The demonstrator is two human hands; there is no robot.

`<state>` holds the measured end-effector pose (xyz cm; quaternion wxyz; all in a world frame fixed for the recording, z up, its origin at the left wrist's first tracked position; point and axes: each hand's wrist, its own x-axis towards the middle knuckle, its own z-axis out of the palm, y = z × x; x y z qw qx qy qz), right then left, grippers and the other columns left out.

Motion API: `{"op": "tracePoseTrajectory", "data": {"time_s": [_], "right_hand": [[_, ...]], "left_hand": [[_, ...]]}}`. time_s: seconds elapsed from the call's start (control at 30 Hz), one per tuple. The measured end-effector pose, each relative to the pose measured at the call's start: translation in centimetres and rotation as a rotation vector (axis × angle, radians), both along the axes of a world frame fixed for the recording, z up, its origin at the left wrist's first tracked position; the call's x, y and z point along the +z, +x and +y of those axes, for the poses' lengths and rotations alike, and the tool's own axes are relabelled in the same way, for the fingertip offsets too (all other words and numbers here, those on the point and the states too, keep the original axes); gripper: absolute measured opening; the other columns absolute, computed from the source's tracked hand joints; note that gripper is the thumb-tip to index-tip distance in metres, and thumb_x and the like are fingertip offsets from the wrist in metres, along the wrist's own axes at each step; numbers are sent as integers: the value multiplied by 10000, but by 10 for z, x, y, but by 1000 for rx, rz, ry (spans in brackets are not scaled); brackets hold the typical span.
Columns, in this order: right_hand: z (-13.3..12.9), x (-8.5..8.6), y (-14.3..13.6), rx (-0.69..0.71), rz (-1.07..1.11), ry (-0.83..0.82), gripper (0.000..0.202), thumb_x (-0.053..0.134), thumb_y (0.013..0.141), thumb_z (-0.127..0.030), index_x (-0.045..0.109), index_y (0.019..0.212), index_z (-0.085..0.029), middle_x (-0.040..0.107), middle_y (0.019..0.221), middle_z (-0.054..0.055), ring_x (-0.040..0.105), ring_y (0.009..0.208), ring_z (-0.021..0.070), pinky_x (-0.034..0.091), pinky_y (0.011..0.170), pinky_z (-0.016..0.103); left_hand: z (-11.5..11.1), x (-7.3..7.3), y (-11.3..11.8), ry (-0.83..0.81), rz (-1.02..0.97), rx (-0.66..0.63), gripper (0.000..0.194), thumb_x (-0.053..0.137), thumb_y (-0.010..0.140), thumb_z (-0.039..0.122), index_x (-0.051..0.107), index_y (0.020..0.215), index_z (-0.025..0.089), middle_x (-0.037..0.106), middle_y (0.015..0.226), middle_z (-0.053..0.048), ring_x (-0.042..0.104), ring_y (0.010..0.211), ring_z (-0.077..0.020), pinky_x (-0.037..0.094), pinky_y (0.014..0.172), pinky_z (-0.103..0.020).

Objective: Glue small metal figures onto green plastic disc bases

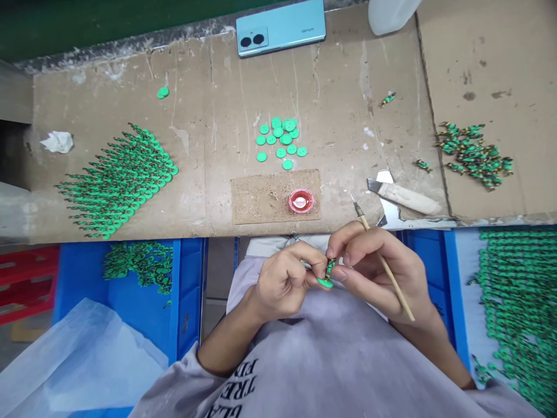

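My left hand pinches a small green figurine with a round green base at its lower end. On the figurine's other side, the thumb and fingertips of my right hand touch it too. A thin brush with a pale wooden handle lies across the right hand, its tip pointing up toward the table. Beyond the hands, a small pink-rimmed cup of red liquid stands on a brown board. Several loose green discs lie behind it.
Rows of figurines on discs stand at left; loose figurines pile at right. A utility knife lies near the front edge. A phone is at the back. Blue crates flank me, with white sheeting at left.
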<state>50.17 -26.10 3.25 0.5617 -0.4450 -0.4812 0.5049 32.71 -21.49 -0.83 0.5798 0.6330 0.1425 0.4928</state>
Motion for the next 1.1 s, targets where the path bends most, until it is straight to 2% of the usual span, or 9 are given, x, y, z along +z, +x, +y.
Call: {"op": "tracePoseTrajectory", "data": {"time_s": [0.1, 0.4, 0.53, 0.67, 0.8, 0.97, 1.1], "right_hand": [[0, 0, -1, -9, 15, -15, 182, 751, 962, -111, 658, 967, -268, 696, 973, 35, 664, 834, 181, 574, 682, 280], [3, 1, 2, 12, 36, -43, 166, 748, 971, -117, 674, 974, -266, 701, 987, 35, 680, 912, 192, 574, 729, 278], [4, 0, 4, 17, 13, -18, 188, 732, 970, -93, 666, 996, -267, 698, 991, 37, 680, 921, 199, 581, 770, 300], [5, -3, 6, 37, -2, 7, 234, 723, 955, -48, 655, 1012, -265, 680, 985, 23, 671, 927, 179, 566, 801, 280], [6, -4, 9, 53, -15, 18, 246, 717, 956, -37, 645, 1022, -262, 670, 997, 15, 662, 941, 162, 551, 825, 261], [6, -6, 8, 64, -6, 16, 238, 729, 961, -55, 633, 1018, -265, 659, 972, 7, 655, 922, 164, 543, 787, 262], [5, -6, 6, 60, 4, 14, 236, 736, 963, -62, 631, 1019, -266, 672, 993, 10, 665, 931, 169, 550, 782, 272]], "left_hand": [[1, 0, 0, 3, 7, 13, 340, 606, 1013, 47, 370, 851, 230, 615, 910, 17, 661, 794, -87, 594, 681, -179], [6, 7, 4, 6, 58, 67, 352, 801, 925, 100, 476, 915, 234, 705, 849, 27, 702, 767, -126, 583, 731, -242], [6, 10, 0, 74, 98, 59, 324, 757, 935, 52, 486, 921, 228, 715, 882, 6, 715, 796, -137, 604, 761, -270], [7, 14, -5, 140, 224, 45, 301, 702, 955, 38, 482, 867, 223, 718, 893, -12, 719, 831, -150, 612, 780, -290], [7, 16, -8, 170, 269, 43, 281, 667, 961, 21, 488, 892, 226, 719, 906, -20, 718, 844, -161, 623, 782, -312], [5, 13, -8, 108, 278, 33, 298, 613, 952, -26, 480, 855, 222, 693, 908, -9, 687, 842, -144, 598, 759, -274], [2, 11, -2, -57, 128, 28, 258, 671, 979, 51, 496, 903, 224, 677, 897, 5, 684, 810, -126, 605, 736, -238]]}}
